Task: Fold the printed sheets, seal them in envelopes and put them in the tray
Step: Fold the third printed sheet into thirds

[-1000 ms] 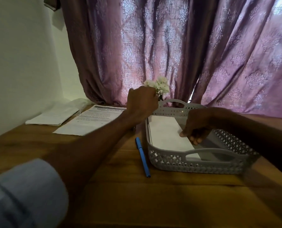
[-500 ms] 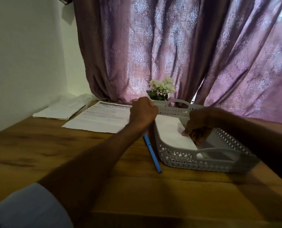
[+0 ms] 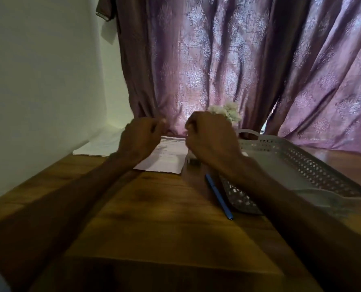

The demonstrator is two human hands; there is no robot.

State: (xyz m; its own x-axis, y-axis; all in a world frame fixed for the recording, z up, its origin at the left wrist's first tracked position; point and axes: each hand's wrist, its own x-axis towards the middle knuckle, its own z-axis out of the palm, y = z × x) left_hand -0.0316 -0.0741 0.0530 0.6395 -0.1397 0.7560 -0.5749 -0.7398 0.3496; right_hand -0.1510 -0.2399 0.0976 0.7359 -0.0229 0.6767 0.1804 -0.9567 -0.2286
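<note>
While both hands hover over the printed sheet (image 3: 165,157), left hand (image 3: 138,140) and right hand (image 3: 212,138) show loose, empty grips, tray (image 3: 314,165) at three o'clock.

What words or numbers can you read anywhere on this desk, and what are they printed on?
Printed sheet between the two hands: a dark heading band and lines of small print, all too blurred to read.
Blue pen, grey tray, white papers by the wall: no lettering shows.
So nothing can be quoted.
</note>
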